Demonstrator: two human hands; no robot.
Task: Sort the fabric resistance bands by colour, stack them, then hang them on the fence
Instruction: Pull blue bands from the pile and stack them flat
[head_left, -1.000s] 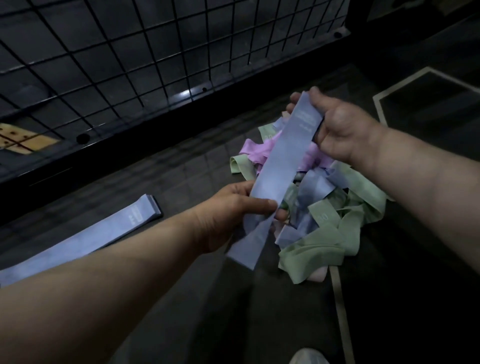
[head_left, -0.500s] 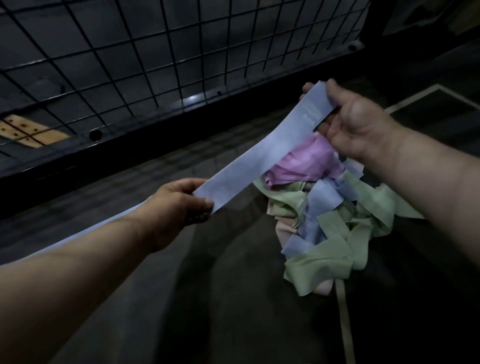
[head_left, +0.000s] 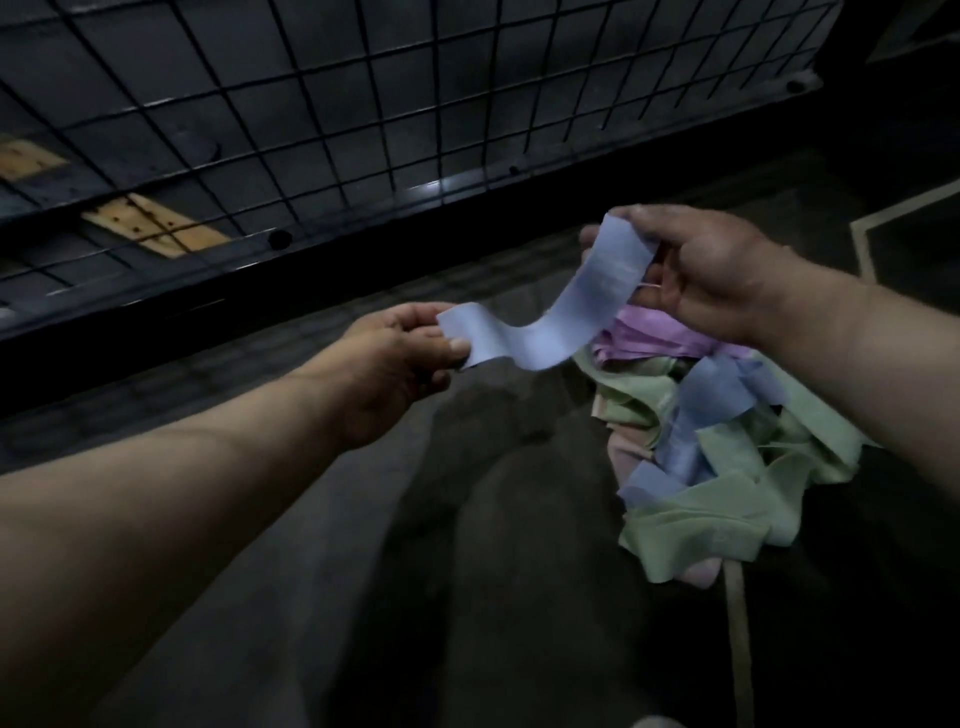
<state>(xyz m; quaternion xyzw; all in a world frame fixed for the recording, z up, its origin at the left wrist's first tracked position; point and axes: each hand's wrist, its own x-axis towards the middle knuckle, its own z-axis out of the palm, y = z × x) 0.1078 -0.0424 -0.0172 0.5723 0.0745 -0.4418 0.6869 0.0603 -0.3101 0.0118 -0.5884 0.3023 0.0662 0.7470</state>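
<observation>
A blue fabric band hangs slack between my two hands, above the dark floor. My left hand pinches its near end between thumb and fingers. My right hand grips its far end, up by the fence. Below my right hand lies a tangled pile of bands in green, blue, purple and pale pink. A purple band tops the pile, and a green one spreads at its near edge.
A black wire-mesh fence runs across the back, on a dark base rail. A yellowish wooden piece shows behind it. A pale floor line runs under the pile toward me. A light shoe tip shows at the bottom edge.
The blue band was stretched taut between my hands; now it sags in a curve as my hands have come closer together. The blue band laid out on the left floor has left the view.
</observation>
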